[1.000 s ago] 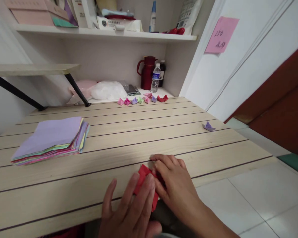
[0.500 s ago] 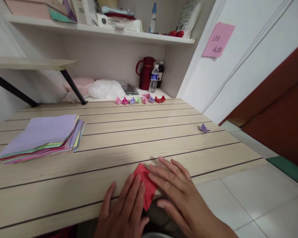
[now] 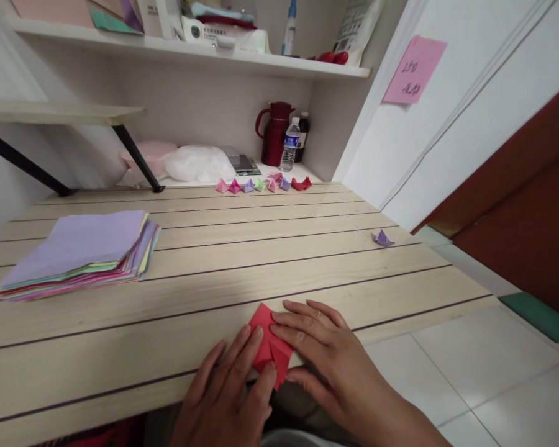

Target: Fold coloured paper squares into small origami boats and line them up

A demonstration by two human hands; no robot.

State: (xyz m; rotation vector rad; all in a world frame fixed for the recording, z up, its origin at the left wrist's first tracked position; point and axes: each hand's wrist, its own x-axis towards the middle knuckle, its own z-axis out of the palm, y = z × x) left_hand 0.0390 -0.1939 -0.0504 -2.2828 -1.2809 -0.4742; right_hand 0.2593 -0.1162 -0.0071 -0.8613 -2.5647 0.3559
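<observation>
Taking the red paper (image 3: 264,341) as the clock's centre, the containers stand beyond the far edge of the tabletop (image 3: 205,261): at 12 o'clock an opaque dark-red jug (image 3: 274,136), its contents hidden, with a clear bottle (image 3: 289,155) wearing a blue label just beside it and a dark bottle (image 3: 302,139) behind that; how full either bottle is cannot be told. At 11 o'clock lie a puffy white bag (image 3: 200,163) and, partly behind it, a pink bowl (image 3: 144,155), their insides out of sight. A paper stack (image 3: 79,245) sits at 10 o'clock, a row of small folded pieces (image 3: 259,185) at 12, and a lone purple piece (image 3: 382,238) between 1 and 2. The folded red paper lies flat at the tabletop's near edge, between the two hands. The left hand (image 3: 228,385), at 8 o'clock, is palm down, fingertips and thumb on the paper; the right hand (image 3: 328,347), at 3 o'clock, has its fingers extended, fingertips resting on the paper's right side. Both hands are unclenched, pressing rather than gripping.
</observation>
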